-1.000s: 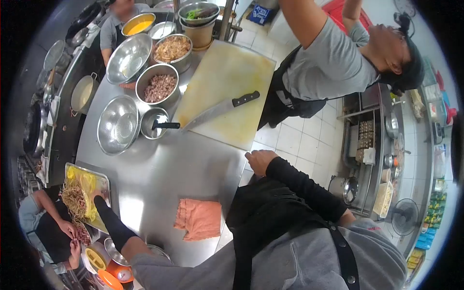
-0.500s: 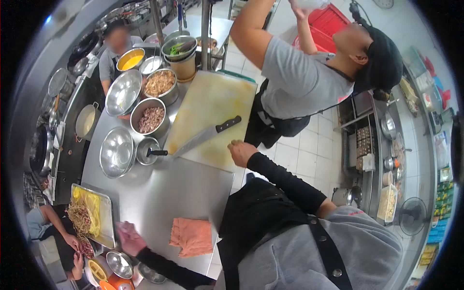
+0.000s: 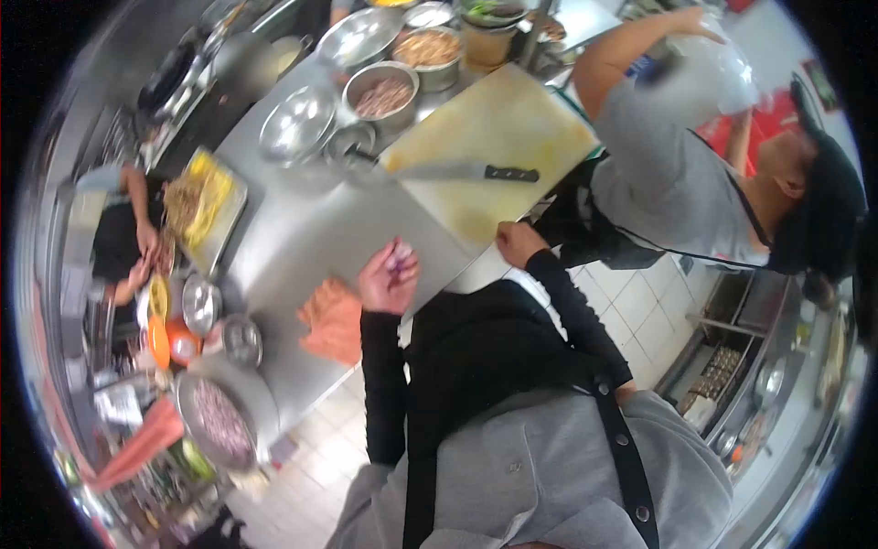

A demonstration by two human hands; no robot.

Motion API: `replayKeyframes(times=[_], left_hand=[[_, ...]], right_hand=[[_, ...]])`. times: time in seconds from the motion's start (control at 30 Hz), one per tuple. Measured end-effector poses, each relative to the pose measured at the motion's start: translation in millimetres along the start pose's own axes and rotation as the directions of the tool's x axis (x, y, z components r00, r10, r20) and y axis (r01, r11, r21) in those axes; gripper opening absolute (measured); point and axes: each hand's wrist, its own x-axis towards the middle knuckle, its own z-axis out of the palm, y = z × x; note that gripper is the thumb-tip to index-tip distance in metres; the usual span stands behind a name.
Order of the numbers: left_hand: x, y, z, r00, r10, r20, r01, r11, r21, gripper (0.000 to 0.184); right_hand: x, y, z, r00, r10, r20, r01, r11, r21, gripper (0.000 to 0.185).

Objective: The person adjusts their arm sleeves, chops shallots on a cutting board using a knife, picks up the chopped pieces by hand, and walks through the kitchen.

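Note:
My left hand (image 3: 389,277) is above the steel table (image 3: 320,220), palm up, its fingers curled round a small purplish-white piece (image 3: 399,256). An orange cloth (image 3: 331,320) lies just beside it. At the near corner of the yellowed cutting board (image 3: 485,137), my right hand (image 3: 519,242) is closed; whatever its fingers hold, if anything, is hidden. A large knife (image 3: 508,173) with a black handle rests on the board, its blade pointing left.
Steel bowls (image 3: 298,125) and a pot of chopped meat (image 3: 382,95) stand beyond. A tray (image 3: 229,210) with yellow plastic is at left, near a co-worker's hands (image 3: 146,252). Another co-worker (image 3: 658,174) stands at right, holding a clear bag.
My left hand has moved from near the tray to beside the cloth, now with a small piece in it. The view has turned, showing a large bowl at lower left.

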Motion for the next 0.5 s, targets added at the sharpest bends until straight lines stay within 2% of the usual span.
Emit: replayKeyframes(times=[0.1, 0.2, 0.3, 0.4, 0.5], left_hand=[[-8, 3, 15, 0.988, 0.054, -0.147, -0.021, 0.976, 0.216, 0.021], [-22, 6, 6, 0.985, 0.083, -0.152, -0.037, 0.958, 0.284, 0.022], [-38, 7, -13, 0.976, 0.071, -0.207, -0.013, 0.962, 0.272, 0.022], [-50, 5, -47, 0.974, 0.053, -0.222, 0.008, 0.964, 0.267, 0.029], [-61, 1, -65, 0.954, 0.025, -0.299, 0.029, 0.984, 0.174, 0.035]], right_hand=[[-9, 9, 7, 0.993, -0.083, -0.085, 0.080, 0.996, -0.047, 0.018], [-24, -10, 1, 0.993, -0.069, -0.092, 0.068, 0.998, -0.011, 0.017], [-30, -12, 20, 0.991, -0.087, -0.104, 0.085, 0.996, -0.022, 0.017], [-27, -18, 31, 0.988, -0.002, -0.152, 0.004, 1.000, 0.014, 0.016], [-18, -13, 32, 0.986, -0.020, -0.165, 0.022, 1.000, 0.005, 0.016]])
